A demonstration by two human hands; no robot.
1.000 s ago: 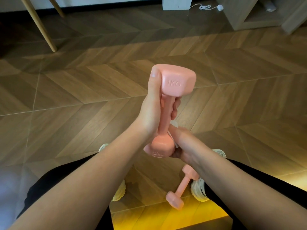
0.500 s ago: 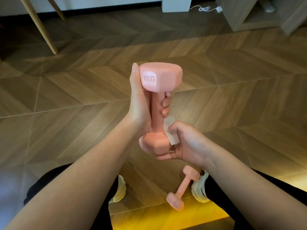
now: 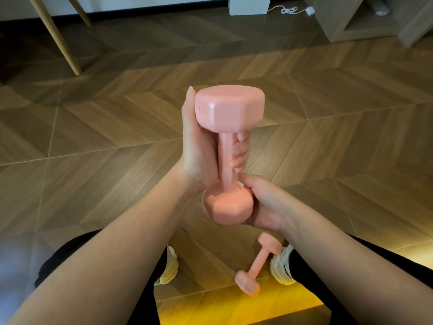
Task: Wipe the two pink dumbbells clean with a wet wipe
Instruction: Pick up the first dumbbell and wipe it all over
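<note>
At the top right we see an open wooden cabinet [image 3: 337, 22]. Its compartment holds a pale thing too blurred to name, and a white cable [image 3: 290, 10] lies on the floor [image 3: 93, 137] beside it. The only writing we can find is the raised marking on the upper head of the upright dumbbell [image 3: 225, 160]. It is seen at a sharp angle and partly hidden by the thumb, and it appears to read 1KG. The left hand [image 3: 198, 148] holds this dumbbell in the air, with its fingers [image 3: 239, 151] curled round the handle and its thumb lying up the side of the head. The right hand [image 3: 267, 202] cups the lower head, fingers closed, and pinches a white sliver of wet wipe [image 3: 240, 184] against the base of the handle. The second dumbbell [image 3: 259, 262] lies tilted on the floor between the feet, just beside the right shoe [image 3: 282, 268].
</note>
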